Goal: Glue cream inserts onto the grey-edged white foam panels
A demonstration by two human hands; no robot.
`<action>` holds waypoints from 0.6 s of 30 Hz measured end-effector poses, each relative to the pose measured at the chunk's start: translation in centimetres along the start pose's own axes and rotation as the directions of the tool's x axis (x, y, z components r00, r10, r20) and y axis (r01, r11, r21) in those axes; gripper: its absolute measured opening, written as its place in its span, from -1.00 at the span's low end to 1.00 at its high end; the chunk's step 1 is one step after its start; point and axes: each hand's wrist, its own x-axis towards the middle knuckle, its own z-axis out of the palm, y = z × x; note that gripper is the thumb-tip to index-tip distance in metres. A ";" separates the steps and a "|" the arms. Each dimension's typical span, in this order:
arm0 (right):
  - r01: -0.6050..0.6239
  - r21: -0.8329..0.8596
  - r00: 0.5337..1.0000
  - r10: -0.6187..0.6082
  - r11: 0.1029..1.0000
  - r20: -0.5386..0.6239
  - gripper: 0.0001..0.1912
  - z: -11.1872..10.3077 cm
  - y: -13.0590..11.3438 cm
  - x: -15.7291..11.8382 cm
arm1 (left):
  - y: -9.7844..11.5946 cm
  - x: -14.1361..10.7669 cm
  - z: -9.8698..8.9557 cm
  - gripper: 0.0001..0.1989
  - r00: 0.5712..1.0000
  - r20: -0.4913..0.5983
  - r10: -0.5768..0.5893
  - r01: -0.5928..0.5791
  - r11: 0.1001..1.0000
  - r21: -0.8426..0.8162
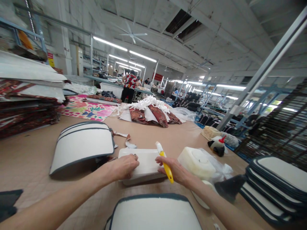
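A white rectangular block or box [146,161] stands tilted on the brown table in front of me. My left hand [128,165] is closed at its left side, the fingers curled against it; what they pinch, if anything, is hidden. At its right side is my right hand [171,169], holding a yellow-handled brush [167,167] with white bristles pointing up and away. Nearest to me lies a curved white panel with dark edging [154,214]. Another such panel [83,142], with dark stripes, rests to the left of my left hand.
A cream plastic container [196,163] and a black bottle with a red tip [217,145] are on the right, beside stacked edged panels [275,185]. Patterned fabric [153,113] lies at the back. Fabric stacks [28,92] rise at left. A person [129,86] stands farther off.
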 end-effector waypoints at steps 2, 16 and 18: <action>-0.002 -0.005 1.000 0.002 1.000 -0.012 -0.71 -0.2 -0.1 -0.1 | 0.7 0.7 0.8 -0.74 1.000 0.002 -0.022 0.022 0.999 0.047; -0.016 -0.104 0.983 -0.004 0.994 -0.182 -0.58 -0.1 1.2 0.5 | -1.3 -0.5 0.4 -0.78 0.965 -0.191 -0.182 0.149 0.974 -0.171; -0.069 -0.101 0.963 0.039 0.992 -0.267 -0.60 -0.8 1.8 1.2 | -2.2 -0.9 0.0 -0.81 0.942 -0.245 -0.229 0.167 0.953 -0.252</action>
